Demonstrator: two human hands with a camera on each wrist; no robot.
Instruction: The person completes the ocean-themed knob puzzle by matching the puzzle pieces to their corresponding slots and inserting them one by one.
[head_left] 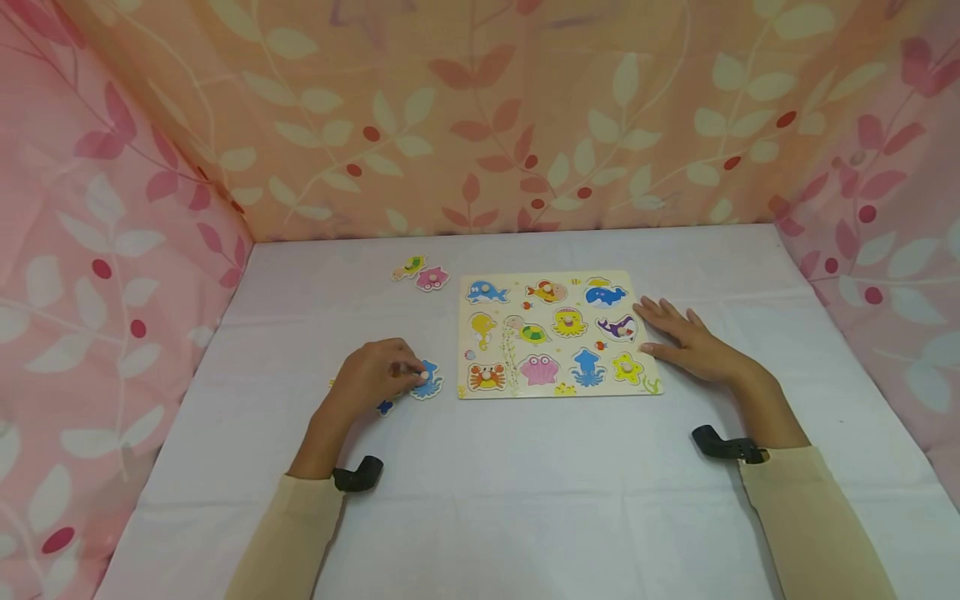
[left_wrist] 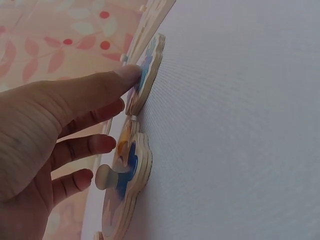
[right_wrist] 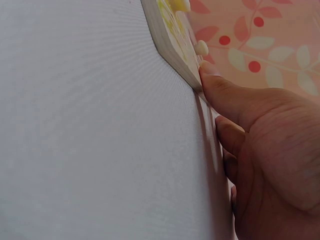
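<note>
With left hand (head_left: 375,372), pinches blue squid puzzle piece (head_left: 431,388) by its knob (head_left: 424,377); with straight-fingered right hand (head_left: 693,346), touches right edge of sea-animal puzzle board (head_left: 564,346).

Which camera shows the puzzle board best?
The head view, looking down on nearly the whole board. The right wrist view shows only one corner, edge-on; the left wrist view, seemingly just a sliver of edge.

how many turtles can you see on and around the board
2: one loose turtle piece left of the board, by a pink piece; one board turtle, second from left in the middle row. The left hand may hide more.
</note>
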